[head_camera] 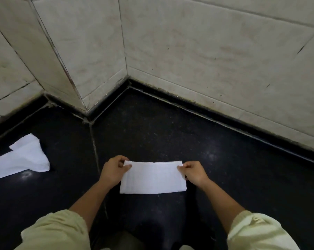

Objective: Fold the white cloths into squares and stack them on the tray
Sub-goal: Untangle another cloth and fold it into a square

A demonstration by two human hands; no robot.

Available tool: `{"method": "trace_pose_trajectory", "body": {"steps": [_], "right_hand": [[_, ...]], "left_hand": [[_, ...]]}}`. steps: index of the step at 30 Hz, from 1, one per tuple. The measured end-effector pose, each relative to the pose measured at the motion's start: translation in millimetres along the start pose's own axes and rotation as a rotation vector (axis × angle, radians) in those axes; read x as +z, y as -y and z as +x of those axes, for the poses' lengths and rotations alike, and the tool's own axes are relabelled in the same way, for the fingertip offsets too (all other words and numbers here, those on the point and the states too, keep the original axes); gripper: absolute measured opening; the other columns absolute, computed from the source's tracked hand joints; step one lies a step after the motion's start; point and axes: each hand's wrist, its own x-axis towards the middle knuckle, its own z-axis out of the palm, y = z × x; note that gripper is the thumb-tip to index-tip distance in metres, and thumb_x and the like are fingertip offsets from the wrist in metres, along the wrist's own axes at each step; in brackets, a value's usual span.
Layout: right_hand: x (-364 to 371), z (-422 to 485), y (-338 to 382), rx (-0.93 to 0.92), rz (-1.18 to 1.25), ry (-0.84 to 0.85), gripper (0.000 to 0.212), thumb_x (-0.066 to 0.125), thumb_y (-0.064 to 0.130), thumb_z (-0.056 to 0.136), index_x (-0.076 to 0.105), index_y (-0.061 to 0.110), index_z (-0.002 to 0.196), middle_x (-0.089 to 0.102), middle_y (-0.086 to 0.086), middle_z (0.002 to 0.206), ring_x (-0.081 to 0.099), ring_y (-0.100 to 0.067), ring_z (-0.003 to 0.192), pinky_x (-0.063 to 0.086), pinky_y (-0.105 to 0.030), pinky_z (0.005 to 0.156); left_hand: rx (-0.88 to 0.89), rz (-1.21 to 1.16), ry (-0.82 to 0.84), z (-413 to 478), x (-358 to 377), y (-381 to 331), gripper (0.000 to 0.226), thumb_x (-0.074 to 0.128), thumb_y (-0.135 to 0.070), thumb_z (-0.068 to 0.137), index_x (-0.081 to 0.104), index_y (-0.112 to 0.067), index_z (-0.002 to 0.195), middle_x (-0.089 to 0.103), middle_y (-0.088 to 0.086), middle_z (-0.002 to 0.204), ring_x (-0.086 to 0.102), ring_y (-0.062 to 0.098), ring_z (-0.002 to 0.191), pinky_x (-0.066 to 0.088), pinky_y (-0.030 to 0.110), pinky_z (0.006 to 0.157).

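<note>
A white cloth [152, 177], folded into a wide rectangle, lies flat on the dark counter [224, 168] in front of me. My left hand [113, 170] pinches its far left corner between thumb and fingers. My right hand [194, 173] pinches its far right corner the same way. A second white cloth [24, 157], loose and crumpled, lies at the left edge of the view, well apart from both hands. No tray is in view.
Pale tiled walls [206, 51] rise behind the counter, with a jutting corner at the left. A seam in the counter [95, 150] runs from that corner toward me. Light yellow sleeves cover both my upper arms.
</note>
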Motion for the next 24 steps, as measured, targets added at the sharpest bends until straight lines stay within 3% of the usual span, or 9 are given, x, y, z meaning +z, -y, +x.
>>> {"method": "trace_pose_trajectory", "body": {"steps": [4, 7, 10, 13, 16, 19, 24], "right_hand": [[2, 2, -1, 0.009, -0.011, -0.020, 0.026, 0.065, 0.023, 0.088, 0.063, 0.005, 0.069, 0.062, -0.007, 0.073, 0.059, -0.018, 0.071, 0.056, -0.044, 0.079], [5, 2, -1, 0.016, -0.031, -0.063, 0.025, 0.065, 0.022, 0.089, 0.066, 0.003, 0.073, 0.063, -0.006, 0.073, 0.058, -0.016, 0.070, 0.053, -0.036, 0.072], [9, 2, 0, 0.007, -0.066, -0.111, 0.024, 0.064, 0.023, 0.089, 0.063, 0.009, 0.070, 0.063, -0.003, 0.072, 0.058, -0.014, 0.069, 0.046, -0.025, 0.065], [15, 1, 3, 0.007, -0.104, -0.160, 0.020, 0.065, 0.023, 0.089, 0.062, 0.011, 0.074, 0.064, -0.002, 0.074, 0.060, -0.015, 0.072, 0.046, -0.024, 0.064], [22, -2, 3, -0.007, -0.183, -0.216, 0.016, 0.063, 0.026, 0.090, 0.059, 0.011, 0.085, 0.065, -0.004, 0.085, 0.062, -0.020, 0.081, 0.051, -0.032, 0.073], [23, -12, 3, -0.085, -0.246, -0.299, 0.015, 0.060, 0.027, 0.092, 0.051, 0.015, 0.095, 0.054, 0.001, 0.097, 0.058, -0.018, 0.084, 0.049, -0.033, 0.071], [23, -33, -8, -0.323, -0.386, -0.304, 0.011, 0.057, 0.026, 0.095, 0.054, 0.017, 0.100, 0.046, 0.007, 0.101, 0.052, -0.011, 0.089, 0.048, -0.028, 0.072]], "left_hand": [[-0.003, 0.035, -0.002, 7, 4, 2, 0.033, 0.065, -0.022, 0.089, 0.056, -0.022, 0.120, 0.056, -0.008, 0.087, 0.055, 0.011, 0.088, 0.044, 0.028, 0.079], [-0.019, 0.029, -0.009, 10, 6, 5, 0.045, 0.065, -0.022, 0.089, 0.048, -0.020, 0.131, 0.057, -0.007, 0.083, 0.054, 0.011, 0.085, 0.044, 0.030, 0.081], [-0.011, 0.011, -0.032, 14, 8, 6, 0.055, 0.065, -0.022, 0.090, 0.040, -0.018, 0.139, 0.060, -0.004, 0.079, 0.053, 0.006, 0.075, 0.041, 0.026, 0.074], [0.003, 0.054, -0.042, 16, 10, 8, 0.060, 0.063, -0.021, 0.091, 0.034, -0.017, 0.143, 0.064, 0.002, 0.079, 0.056, 0.008, 0.072, 0.042, 0.024, 0.063], [0.019, 0.115, -0.080, 16, 13, 13, 0.065, 0.062, -0.021, 0.091, 0.029, -0.017, 0.146, 0.063, 0.005, 0.097, 0.058, 0.017, 0.087, 0.046, 0.030, 0.076], [0.095, 0.206, -0.140, 9, 15, 14, 0.066, 0.059, -0.026, 0.093, 0.024, -0.019, 0.149, 0.047, 0.008, 0.127, 0.051, 0.022, 0.112, 0.048, 0.038, 0.089], [0.285, 0.338, -0.213, -21, 34, 21, 0.060, 0.061, -0.040, 0.090, 0.041, -0.014, 0.139, 0.045, 0.007, 0.126, 0.044, 0.022, 0.113, 0.046, 0.033, 0.089]]}}
